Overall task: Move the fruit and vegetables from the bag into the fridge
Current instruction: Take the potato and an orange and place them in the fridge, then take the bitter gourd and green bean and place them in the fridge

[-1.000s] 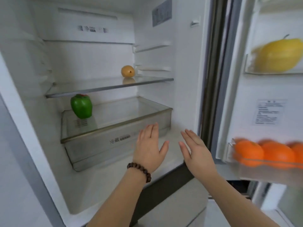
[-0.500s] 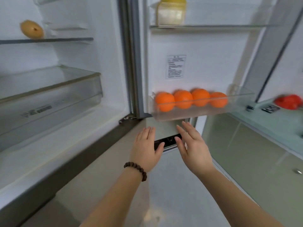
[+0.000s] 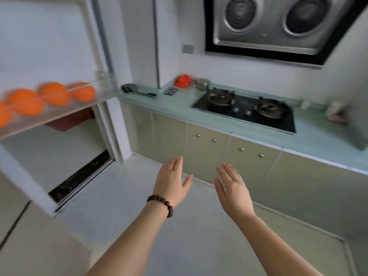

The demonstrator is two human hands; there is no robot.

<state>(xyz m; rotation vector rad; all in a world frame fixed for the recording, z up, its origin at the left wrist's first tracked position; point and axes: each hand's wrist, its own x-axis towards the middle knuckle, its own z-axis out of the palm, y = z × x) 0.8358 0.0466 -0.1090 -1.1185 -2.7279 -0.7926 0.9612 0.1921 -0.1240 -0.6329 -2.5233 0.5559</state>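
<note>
My left hand (image 3: 172, 182), with a bead bracelet on the wrist, and my right hand (image 3: 233, 188) are held out side by side over the floor, both flat, fingers apart and holding nothing. Several oranges (image 3: 53, 94) lie in the clear shelf (image 3: 59, 114) of the open fridge door (image 3: 49, 46) at the left. A red object, blurred, perhaps the bag (image 3: 182, 81), sits on the pale green counter (image 3: 179, 102) by the wall, well beyond both hands. The fridge interior is out of view.
A black two-burner gas hob (image 3: 247, 110) is set into the counter, with an extractor hood (image 3: 274, 24) above. A spatula (image 3: 137, 90) lies at the counter's left end. Beige cupboard doors (image 3: 207, 154) run below. The pale floor (image 3: 179, 246) lies under my arms.
The view has swung right, away from the fridge interior to the counter and hob. Both hands stayed flat and without anything in them.
</note>
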